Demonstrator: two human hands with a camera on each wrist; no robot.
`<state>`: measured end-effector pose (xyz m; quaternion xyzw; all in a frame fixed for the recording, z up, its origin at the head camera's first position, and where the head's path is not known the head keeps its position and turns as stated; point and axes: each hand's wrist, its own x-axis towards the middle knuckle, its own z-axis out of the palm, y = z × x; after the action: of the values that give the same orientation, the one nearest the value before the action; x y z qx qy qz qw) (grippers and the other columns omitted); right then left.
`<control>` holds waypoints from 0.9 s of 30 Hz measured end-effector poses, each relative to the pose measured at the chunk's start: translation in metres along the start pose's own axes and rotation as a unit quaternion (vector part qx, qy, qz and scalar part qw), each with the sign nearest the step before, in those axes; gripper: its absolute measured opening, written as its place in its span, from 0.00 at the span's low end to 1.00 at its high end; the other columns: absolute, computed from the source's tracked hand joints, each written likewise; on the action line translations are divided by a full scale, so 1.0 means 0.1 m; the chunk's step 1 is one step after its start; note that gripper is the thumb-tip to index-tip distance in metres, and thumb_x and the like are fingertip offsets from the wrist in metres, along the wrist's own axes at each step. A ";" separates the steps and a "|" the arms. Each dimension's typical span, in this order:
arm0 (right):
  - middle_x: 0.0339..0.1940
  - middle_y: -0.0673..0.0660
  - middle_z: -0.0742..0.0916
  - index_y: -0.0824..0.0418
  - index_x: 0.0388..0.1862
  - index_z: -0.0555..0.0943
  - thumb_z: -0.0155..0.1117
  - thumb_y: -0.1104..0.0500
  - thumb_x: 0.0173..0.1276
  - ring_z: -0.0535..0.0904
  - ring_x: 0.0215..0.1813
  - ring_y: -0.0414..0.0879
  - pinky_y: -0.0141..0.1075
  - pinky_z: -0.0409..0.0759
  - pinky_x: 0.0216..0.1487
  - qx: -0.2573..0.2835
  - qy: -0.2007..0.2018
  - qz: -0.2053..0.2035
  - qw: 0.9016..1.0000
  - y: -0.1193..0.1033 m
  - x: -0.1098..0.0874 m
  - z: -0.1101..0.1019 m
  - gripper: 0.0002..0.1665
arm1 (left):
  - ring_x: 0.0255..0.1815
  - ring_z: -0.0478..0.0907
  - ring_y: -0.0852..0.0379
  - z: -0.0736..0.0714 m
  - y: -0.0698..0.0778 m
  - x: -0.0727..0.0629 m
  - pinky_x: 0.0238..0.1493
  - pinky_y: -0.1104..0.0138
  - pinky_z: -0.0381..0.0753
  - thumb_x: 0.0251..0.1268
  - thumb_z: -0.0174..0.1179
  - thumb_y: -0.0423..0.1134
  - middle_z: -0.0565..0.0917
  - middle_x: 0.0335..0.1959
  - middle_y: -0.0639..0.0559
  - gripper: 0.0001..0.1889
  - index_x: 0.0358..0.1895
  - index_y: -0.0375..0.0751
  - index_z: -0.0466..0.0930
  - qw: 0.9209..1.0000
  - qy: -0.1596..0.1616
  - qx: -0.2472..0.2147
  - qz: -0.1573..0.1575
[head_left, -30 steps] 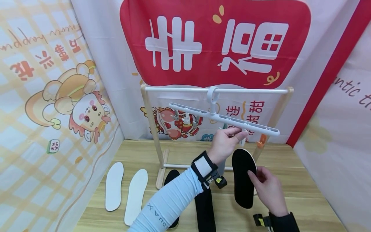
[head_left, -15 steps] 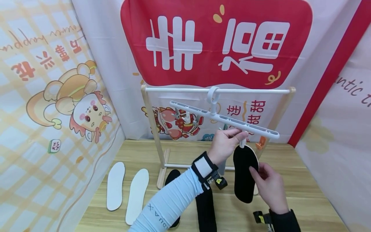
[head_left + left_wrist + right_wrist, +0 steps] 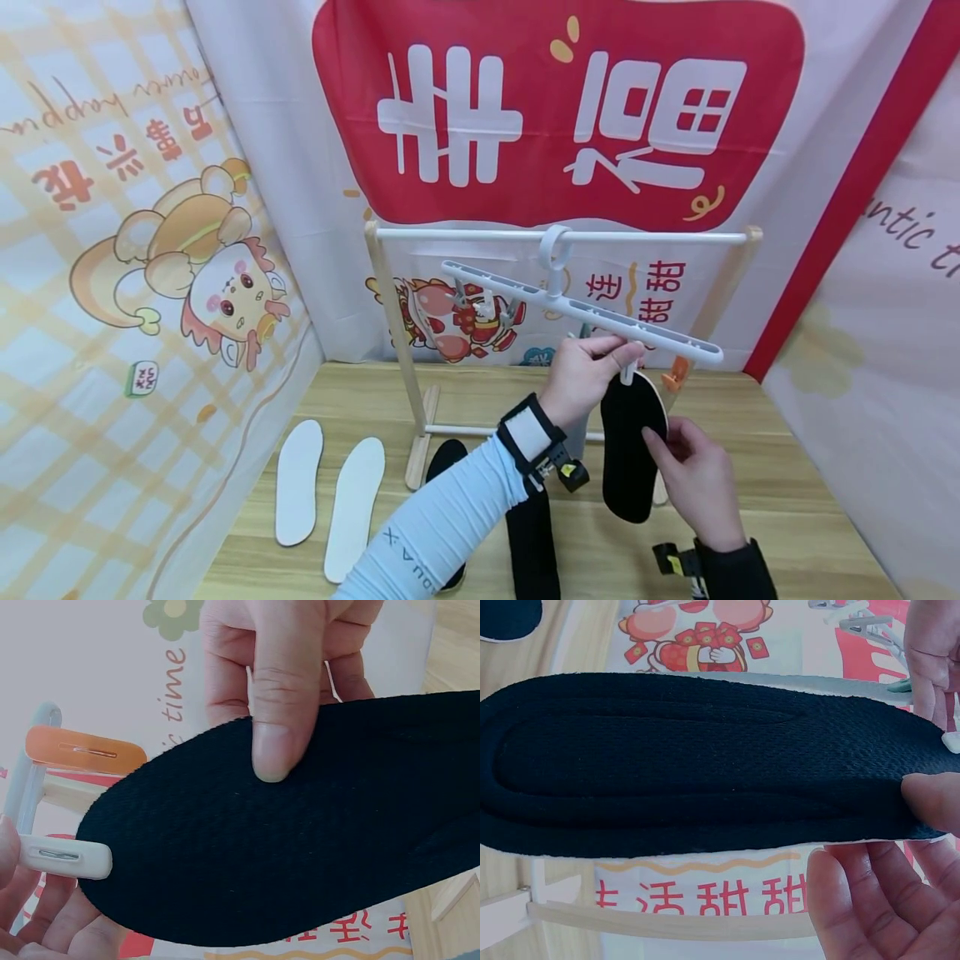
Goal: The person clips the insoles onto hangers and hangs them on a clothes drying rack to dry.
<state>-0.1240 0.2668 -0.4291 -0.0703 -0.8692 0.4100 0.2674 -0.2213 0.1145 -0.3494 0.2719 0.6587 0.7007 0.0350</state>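
Observation:
My right hand pinches a black insole at its right edge, thumb on the dark face and fingers behind. The insole is held upright below a white clip hanger. At the hanger's right half, my left hand grips a white clip. In the left wrist view that clip's jaws overlap the rounded top end of the insole. An orange clip sits beside it on the same hanger. The right wrist view shows the insole's moulded heel area; its pale underside is mostly hidden.
The hanger hangs from the bar of a wooden-ended rack. Two white insoles lie on the table at left. Two black insoles lie nearer the middle, one partly under the left sleeve. A grey flat piece hangs behind the left wrist.
My right hand has raised the black insole until its top end meets the white clip; it has since shifted slightly left. My left hand has stayed at the hanger.

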 end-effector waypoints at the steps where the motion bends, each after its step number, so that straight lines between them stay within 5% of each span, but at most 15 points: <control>1: 0.30 0.56 0.86 0.64 0.40 0.83 0.69 0.58 0.68 0.80 0.29 0.39 0.21 0.76 0.32 0.000 0.000 -0.002 1.000 0.00 0.00 0.00 0.10 | 0.51 0.80 0.68 0.00 -0.01 0.00 0.55 0.71 0.77 0.67 0.64 0.47 0.88 0.43 0.61 0.15 0.51 0.44 0.87 1.000 0.000 0.001 0.001; 10: 0.29 0.56 0.85 0.64 0.40 0.84 0.69 0.58 0.68 0.79 0.29 0.39 0.20 0.75 0.32 0.004 0.000 -0.009 1.000 0.00 0.03 0.02 0.10 | 0.53 0.78 0.69 -0.02 -0.11 0.03 0.52 0.73 0.77 0.70 0.61 0.47 0.86 0.51 0.55 0.19 0.57 0.41 0.83 0.998 0.000 0.057 0.024; 18: 0.30 0.56 0.85 0.65 0.40 0.83 0.68 0.59 0.68 0.79 0.29 0.39 0.21 0.74 0.32 0.014 -0.004 -0.009 1.000 0.07 0.07 0.08 0.09 | 0.56 0.77 0.69 -0.03 -0.14 0.00 0.55 0.72 0.75 0.71 0.60 0.48 0.84 0.55 0.54 0.21 0.60 0.40 0.81 0.999 -0.001 0.043 -0.006; 27: 0.33 0.57 0.87 0.65 0.42 0.83 0.67 0.57 0.70 0.81 0.33 0.42 0.23 0.76 0.35 0.011 -0.022 0.002 1.000 0.16 0.12 0.14 0.11 | 0.57 0.76 0.68 -0.06 -0.24 -0.01 0.54 0.73 0.76 0.72 0.58 0.49 0.81 0.59 0.49 0.23 0.60 0.36 0.80 0.999 -0.008 0.047 -0.004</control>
<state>-0.1430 0.2717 -0.4434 -0.0599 -0.8698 0.4218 0.2487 -0.2303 0.1116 -0.3724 0.2758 0.6921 0.6664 0.0298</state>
